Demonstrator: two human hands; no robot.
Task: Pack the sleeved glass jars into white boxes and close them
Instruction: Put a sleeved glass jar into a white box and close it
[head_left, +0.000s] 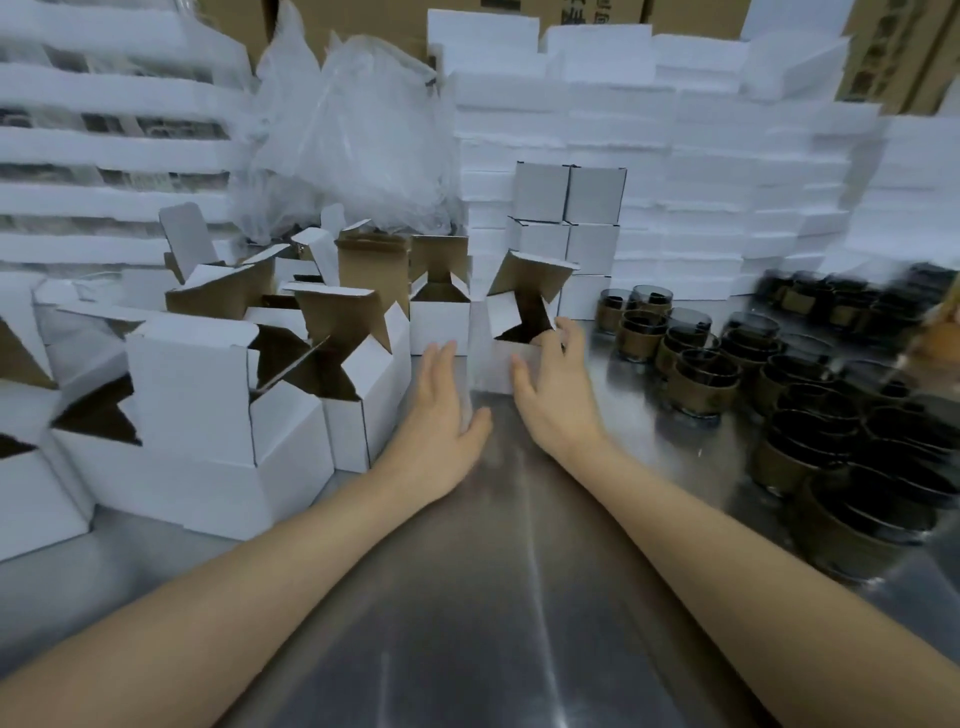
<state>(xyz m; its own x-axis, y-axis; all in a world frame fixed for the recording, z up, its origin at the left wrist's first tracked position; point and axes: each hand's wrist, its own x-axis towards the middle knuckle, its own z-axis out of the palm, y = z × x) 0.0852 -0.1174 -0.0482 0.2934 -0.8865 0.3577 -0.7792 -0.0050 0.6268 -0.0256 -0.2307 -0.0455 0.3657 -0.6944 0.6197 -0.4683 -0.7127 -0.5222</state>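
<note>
An open white box (491, 364) with its brown-lined flaps up stands in the middle of the steel table (493, 571). My right hand (556, 395) holds its right side, fingers curled over the rim and thumb on the front wall. My left hand (441, 405) lies with straight fingers against the box's left side. Several dark glass jars in brown sleeves (701, 384) stand in rows to the right. The picture is blurred by motion.
More open white boxes (322, 374) crowd the left of the table. Closed white boxes (569, 223) are stacked behind the middle one. White foam sheets (727, 171), a clear plastic bag (353, 140) and brown cartons fill the back.
</note>
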